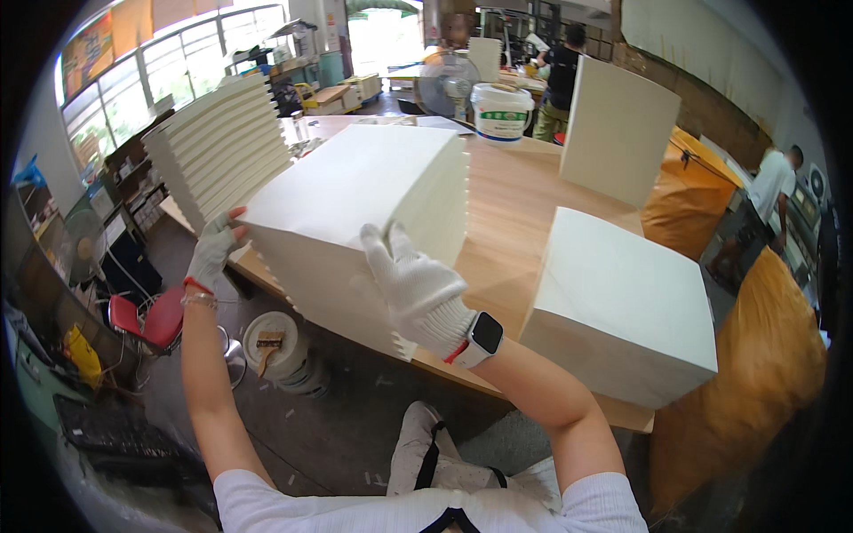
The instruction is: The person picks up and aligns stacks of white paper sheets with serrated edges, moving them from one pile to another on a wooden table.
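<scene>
Left hand [213,253] is curling at a corner of the tall white paper stack [355,178], can't tell if it's gripping; right hand [413,280] is resting half-open against its near edge. Stack's sitting between and just beyond them. Lopsided pushing is probably risking layers sliding askew.
</scene>
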`<state>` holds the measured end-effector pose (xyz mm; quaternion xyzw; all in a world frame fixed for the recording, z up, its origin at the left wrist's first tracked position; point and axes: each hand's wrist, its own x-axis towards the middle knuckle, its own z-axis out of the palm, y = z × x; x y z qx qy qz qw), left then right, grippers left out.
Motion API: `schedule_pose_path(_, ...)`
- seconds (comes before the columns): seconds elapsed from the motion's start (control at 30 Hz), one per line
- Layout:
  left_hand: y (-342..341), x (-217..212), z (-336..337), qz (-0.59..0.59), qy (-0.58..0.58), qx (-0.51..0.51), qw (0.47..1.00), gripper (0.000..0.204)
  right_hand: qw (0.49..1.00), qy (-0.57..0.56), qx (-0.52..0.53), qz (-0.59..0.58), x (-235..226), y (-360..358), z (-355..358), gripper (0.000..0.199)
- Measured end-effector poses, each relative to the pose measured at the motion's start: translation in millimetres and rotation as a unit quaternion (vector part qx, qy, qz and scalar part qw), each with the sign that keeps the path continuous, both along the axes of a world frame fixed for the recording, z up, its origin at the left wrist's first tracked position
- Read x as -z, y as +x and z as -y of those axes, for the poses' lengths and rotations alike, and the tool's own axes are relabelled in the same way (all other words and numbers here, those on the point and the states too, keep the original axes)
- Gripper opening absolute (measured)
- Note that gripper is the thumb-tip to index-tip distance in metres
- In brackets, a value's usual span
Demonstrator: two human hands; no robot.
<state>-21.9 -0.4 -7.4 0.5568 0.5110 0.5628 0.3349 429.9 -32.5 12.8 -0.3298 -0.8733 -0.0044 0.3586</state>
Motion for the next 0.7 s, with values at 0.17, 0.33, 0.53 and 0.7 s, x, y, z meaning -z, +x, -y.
schedule_pose_path(0.17, -3.9, 25.2, -13.6, -0.039, 0.358, -0.237, 0.902, 0.058, 0.985, 0.070, -0.050, -0.149, 20.1, 125.6, 20.8, 0.037)
schedule_pose_path(0.33, 230.4, -17.1, 59.9, -0.098, 0.438, -0.185, 0.874, 0.039, 0.918, 0.106, 0.381, -0.022, 62.4, 322.1, 65.9, 0.029)
schedule_pose_path(0.53, 476.8, -57.8, 36.2, -0.343, 0.512, 0.348, 0.707, 0.030, 0.783, 0.007, 0.573, -0.240, 86.2, 423.1, 120.0, 0.034)
schedule_pose_path(0.7, 626.9, -45.9, 6.9, -0.415, 0.338, 0.471, 0.702, 0.022, 0.840, -0.002, 0.514, -0.175, 57.3, 438.3, 118.9, 0.036)
